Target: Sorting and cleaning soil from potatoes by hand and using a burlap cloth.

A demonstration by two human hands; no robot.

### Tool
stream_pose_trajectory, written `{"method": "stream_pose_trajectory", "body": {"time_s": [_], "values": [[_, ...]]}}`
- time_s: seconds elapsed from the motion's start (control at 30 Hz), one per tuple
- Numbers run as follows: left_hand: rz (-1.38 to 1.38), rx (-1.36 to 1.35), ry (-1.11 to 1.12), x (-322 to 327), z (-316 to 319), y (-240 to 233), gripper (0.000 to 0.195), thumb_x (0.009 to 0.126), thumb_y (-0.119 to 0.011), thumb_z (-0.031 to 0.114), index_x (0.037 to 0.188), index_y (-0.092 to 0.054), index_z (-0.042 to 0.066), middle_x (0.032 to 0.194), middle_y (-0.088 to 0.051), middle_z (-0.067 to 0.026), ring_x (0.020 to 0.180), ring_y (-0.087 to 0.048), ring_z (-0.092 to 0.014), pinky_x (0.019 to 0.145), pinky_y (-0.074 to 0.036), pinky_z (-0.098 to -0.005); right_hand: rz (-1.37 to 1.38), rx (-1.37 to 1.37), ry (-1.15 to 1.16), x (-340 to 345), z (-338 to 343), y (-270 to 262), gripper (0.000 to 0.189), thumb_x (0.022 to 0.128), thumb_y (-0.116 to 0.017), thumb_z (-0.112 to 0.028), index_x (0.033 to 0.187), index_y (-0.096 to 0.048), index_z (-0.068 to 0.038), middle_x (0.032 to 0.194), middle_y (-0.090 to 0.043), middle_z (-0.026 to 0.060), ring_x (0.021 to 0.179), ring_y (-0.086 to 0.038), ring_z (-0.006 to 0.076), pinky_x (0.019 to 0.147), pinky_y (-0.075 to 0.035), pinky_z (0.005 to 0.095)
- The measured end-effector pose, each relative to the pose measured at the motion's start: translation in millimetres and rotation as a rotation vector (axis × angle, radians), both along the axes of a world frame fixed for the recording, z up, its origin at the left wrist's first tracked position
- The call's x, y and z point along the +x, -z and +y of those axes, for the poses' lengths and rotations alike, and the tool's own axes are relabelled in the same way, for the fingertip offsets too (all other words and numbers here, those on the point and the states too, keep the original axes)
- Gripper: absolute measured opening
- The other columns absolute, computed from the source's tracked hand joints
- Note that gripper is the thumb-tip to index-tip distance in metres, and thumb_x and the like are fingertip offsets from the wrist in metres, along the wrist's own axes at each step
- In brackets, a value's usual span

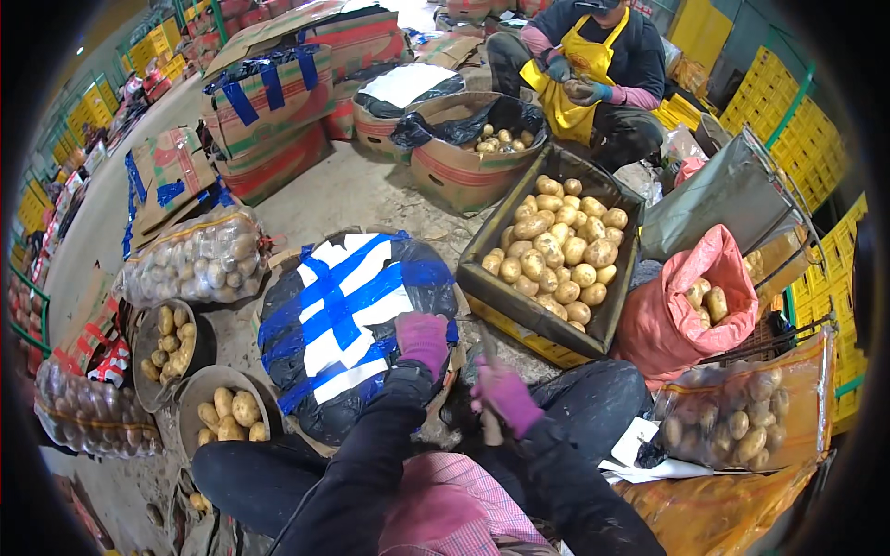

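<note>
A round carton [448, 389] stands before me, topped with black plastic [334, 410], white sheets [379, 302] and crossed strips of blue tape [341, 320]. On its right edge lies my left hand [423, 340] in a magenta glove, fingers curled; whether they grip the plastic is hidden. My right hand [506, 393], gloved alike, is closed around a wooden-handled tool [492, 425] to the right of the carton. The tool's thin, blurred end points away from me, perhaps a blade.
A dark crate [480, 285] of potatoes [556, 250] stands at front right, beside a pink sack [653, 320]. At left are two potato-filled basins [184, 406] [149, 333] and a clear bag of potatoes [201, 260]. Beyond, a co-worker [591, 62] sits near an open carton [452, 170].
</note>
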State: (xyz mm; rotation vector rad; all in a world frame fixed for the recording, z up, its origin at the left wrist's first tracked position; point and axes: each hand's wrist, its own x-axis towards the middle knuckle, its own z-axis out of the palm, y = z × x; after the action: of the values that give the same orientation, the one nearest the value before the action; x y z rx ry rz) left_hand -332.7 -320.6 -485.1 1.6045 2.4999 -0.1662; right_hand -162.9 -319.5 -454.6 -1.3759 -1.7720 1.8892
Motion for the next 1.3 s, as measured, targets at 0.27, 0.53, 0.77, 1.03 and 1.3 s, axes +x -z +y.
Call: {"method": "stream_pose_trajectory", "body": {"time_s": [0.27,0.53,0.77,1.03,1.3], "values": [[-0.216,0.284,-0.008,-10,-17,9,0.022,0.065,-0.063,0.02,0.088,-0.066,0.02,0.087,-0.066,-0.0029,0.091,-0.06,-0.024,0.081,-0.038,-0.0382,-0.071,-0.201,0.025,-32,-3,56,0.028,0.094,-0.042,-0.028,0.105,-0.046,-0.003,0.061,-0.057,0.0109,0.041,-0.055,0.0206,0.039,-0.048,0.0326],[-0.2,0.211,-0.013,-7,-20,1,0.025,0.068,-0.067,0.028,0.093,-0.066,0.023,0.09,-0.065,-0.0006,0.092,-0.059,-0.022,0.082,-0.039,-0.0362,-0.135,-0.127,-0.003,-34,-8,42,0.03,0.093,-0.041,-0.027,0.101,-0.049,0.0,0.06,-0.059,0.0113,0.042,-0.057,0.0208,0.041,-0.047,0.0323],[-0.158,0.226,0.021,-4,-21,4,0.029,0.069,-0.068,0.033,0.096,-0.066,0.023,0.092,-0.064,-0.0017,0.091,-0.059,-0.022,0.08,-0.042,-0.037,-0.227,-0.026,0.051,-40,-5,37,0.034,0.094,-0.039,-0.029,0.094,-0.054,0.001,0.061,-0.06,0.0123,0.043,-0.058,0.0219,0.044,-0.049,0.0335],[-0.122,0.307,0.092,-11,-40,4,0.027,0.07,-0.066,0.027,0.096,-0.065,0.019,0.086,-0.063,-0.0055,0.088,-0.057,-0.027,0.079,-0.041,-0.0401,-0.394,0.298,0.032,-58,17,7,0.029,0.09,-0.044,-0.027,0.096,-0.058,-0.003,0.082,-0.063,0.0183,0.079,-0.063,0.03,0.066,-0.05,0.0423],[-0.133,0.286,0.123,3,-35,0,0.02,0.074,-0.062,0.03,0.092,-0.061,0.019,0.086,-0.06,-0.0025,0.091,-0.056,-0.023,0.081,-0.04,-0.0398,-0.426,0.776,-0.3,-90,107,63,0.03,0.093,-0.038,-0.029,0.088,-0.053,-0.003,0.062,-0.061,0.0126,0.052,-0.062,0.0254,0.052,-0.052,0.0398]]}}
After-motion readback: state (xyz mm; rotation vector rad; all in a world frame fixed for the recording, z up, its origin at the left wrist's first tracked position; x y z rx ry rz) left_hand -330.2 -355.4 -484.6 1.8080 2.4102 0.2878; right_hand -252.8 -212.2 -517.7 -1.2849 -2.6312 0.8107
